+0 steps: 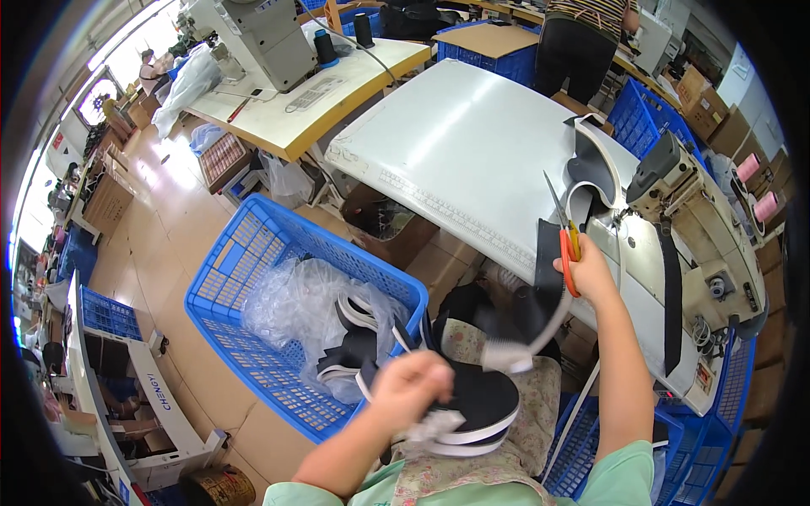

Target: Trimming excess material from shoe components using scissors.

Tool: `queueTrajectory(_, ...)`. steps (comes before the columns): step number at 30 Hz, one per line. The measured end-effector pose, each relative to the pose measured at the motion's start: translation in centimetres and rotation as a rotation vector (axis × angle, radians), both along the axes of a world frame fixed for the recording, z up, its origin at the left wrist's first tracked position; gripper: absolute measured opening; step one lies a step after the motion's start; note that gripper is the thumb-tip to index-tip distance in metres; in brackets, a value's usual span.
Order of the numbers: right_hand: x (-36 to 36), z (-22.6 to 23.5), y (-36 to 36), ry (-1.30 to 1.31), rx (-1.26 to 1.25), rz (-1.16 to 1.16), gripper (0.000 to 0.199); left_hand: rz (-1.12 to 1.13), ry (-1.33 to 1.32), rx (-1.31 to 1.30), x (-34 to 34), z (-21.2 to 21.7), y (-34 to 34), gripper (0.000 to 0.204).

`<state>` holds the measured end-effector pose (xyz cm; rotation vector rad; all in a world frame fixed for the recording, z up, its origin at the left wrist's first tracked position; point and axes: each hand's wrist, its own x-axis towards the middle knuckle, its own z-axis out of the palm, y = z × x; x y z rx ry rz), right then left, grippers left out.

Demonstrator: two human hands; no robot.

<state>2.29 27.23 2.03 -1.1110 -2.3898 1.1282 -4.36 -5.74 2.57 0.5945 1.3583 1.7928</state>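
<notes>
My left hand (411, 385) grips a black shoe upper with a white edge (479, 403), held over my lap. From that piece a white and black strip (540, 336) curves up toward my right hand (591, 271). My right hand holds small scissors with orange handles (567, 240), their blades pointing up, at the front edge of the white sewing table (472, 143). More black and white upper pieces (591, 181) lie on the table by the sewing machine (700, 219).
A blue plastic crate (253, 287) at my left holds clear plastic film and more black and white uppers (359, 337). Further blue crates stand at lower right (709, 422) and behind the table. A person stands at the far side (582, 42). Another sewing table (321, 93) lies beyond.
</notes>
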Motion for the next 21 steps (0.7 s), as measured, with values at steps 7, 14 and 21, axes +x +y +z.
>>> queueTrajectory(7,0.4,0.5,-0.4,0.032,-0.044,0.017,0.032,0.28,0.029,0.219,-8.1,7.3,-8.8,0.035)
queueTrajectory(14,0.9,-0.3,0.0,0.032,-0.03,0.047,0.034,0.277,0.027,-0.437,-14.1,0.0,-9.6,0.034)
queueTrajectory(21,0.2,0.4,-0.8,0.001,-0.043,0.015,0.021,0.63,-0.614,-0.731,-27.3,-30.7,-9.7,0.035)
